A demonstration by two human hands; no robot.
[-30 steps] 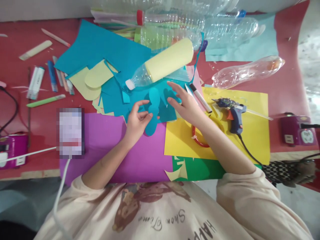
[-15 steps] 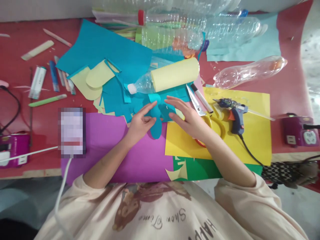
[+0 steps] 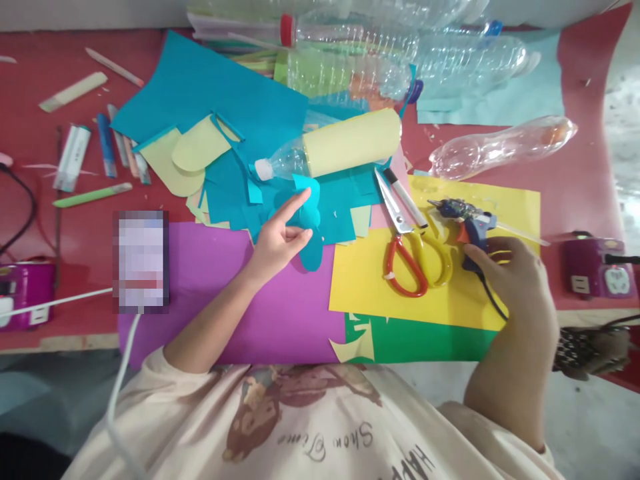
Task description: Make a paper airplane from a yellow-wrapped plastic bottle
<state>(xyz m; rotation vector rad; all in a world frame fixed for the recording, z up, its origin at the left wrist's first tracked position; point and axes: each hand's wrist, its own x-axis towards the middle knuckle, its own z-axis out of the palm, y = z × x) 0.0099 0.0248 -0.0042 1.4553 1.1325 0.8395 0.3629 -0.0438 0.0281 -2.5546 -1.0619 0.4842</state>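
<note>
My left hand [image 3: 277,243] is over the blue paper scraps, its thumb and index finger at a rounded blue paper cutout [image 3: 311,250], holding its left edge. Just beyond lies a clear plastic bottle [image 3: 287,159] with a white cap, wrapped in a pale yellow paper sleeve [image 3: 355,141]. My right hand [image 3: 515,273] is at the handle of a blue glue gun [image 3: 475,230], thumb on the near side; the other fingers are partly hidden. The gun rests on yellow paper [image 3: 360,280] with a glue stick in its back.
Open scissors [image 3: 407,267] and a marker [image 3: 406,197] lie between my hands. Several clear bottles [image 3: 350,73] line the back, with another bottle [image 3: 500,148] at right. A phone [image 3: 143,260] on a cable lies left on purple paper [image 3: 215,293]. Purple power outlets [image 3: 595,267] stand at the right.
My right hand has left the blue paper and moved right to the glue gun's handle, uncovering the scissors. My left hand has stayed at the blue cutout.
</note>
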